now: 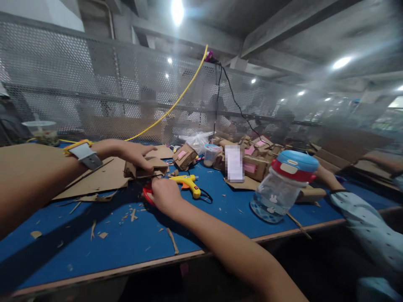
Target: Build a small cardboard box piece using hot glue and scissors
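My left hand (pixel 135 154), with a watch at its wrist, grips a small folded cardboard piece (pixel 159 167) from above, its fingers bent over the top. Just below and in front of it, my right hand (pixel 166 196) is closed round the red handle of scissors (pixel 147 195); their blades are hidden behind the hand and the cardboard. A yellow glue gun (pixel 189 184) lies on the blue tabletop right beside my right hand. Behind it sits a built cardboard shape (pixel 185 157) with a pink patch.
A clear bottle (pixel 277 193) with a blue and red lid stands at right, near a co-worker's arm (pixel 355 209). Flat cardboard (pixel 103 180) lies at left. A plastic cup (pixel 211 155) and cardboard models (pixel 258 165) stand behind. Scraps litter the blue table (pixel 126 235); a yellow cable (pixel 176 102) hangs above.
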A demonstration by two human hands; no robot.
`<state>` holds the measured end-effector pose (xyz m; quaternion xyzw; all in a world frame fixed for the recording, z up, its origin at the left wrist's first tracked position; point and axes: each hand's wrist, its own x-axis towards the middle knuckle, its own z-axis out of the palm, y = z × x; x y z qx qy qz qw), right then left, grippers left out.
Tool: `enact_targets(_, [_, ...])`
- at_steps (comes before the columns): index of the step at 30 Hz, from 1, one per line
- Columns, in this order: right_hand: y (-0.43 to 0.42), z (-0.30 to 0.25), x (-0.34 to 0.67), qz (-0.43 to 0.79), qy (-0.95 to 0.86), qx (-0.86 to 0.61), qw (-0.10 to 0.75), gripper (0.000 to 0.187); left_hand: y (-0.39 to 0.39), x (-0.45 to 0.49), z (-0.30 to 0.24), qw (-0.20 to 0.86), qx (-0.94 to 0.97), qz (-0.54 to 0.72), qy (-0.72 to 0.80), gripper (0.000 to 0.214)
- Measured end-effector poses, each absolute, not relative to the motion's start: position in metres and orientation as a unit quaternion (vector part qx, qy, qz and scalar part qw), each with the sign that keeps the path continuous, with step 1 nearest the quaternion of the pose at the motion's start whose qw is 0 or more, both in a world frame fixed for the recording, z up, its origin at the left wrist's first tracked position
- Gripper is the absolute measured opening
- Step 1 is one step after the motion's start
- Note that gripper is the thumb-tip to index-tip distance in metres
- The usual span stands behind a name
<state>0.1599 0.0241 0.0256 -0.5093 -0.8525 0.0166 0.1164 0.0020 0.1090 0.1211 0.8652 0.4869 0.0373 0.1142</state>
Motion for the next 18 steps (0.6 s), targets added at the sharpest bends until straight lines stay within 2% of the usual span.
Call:
enact_targets(3, [0.027,0.025,0.162,0.063,-0.841,-0.518,0.144,0.043,0.107,-0.008,0.129,0.156,0.847,0.140,0.489,0.104])
enact_targets(6, [0.035,0.021,0.165,0.129,-0.825,-0.510,0.206,0.044,0.103,-0.023,0.123,0.205,0.817,0.288,0.455,0.108])
enact_targets(9, [0.044,0.014,0.167,0.185,-0.810,-0.483,0.276,0.043,0.096,-0.037,0.104,0.248,0.777,0.439,0.377,0.097])
enact_targets(11, [0.048,0.011,0.169,0.213,-0.805,-0.469,0.294,0.044,0.090,-0.042,0.091,0.272,0.737,0.517,0.338,0.085])
enact_targets(14, [0.050,0.009,0.170,0.241,-0.806,-0.454,0.293,0.046,0.078,-0.044,0.078,0.307,0.693,0.575,0.308,0.072])
enact_targets(18, [0.053,0.006,0.172,0.249,-0.806,-0.436,0.314,0.048,0.065,-0.041,0.077,0.345,0.653,0.589,0.327,0.063])
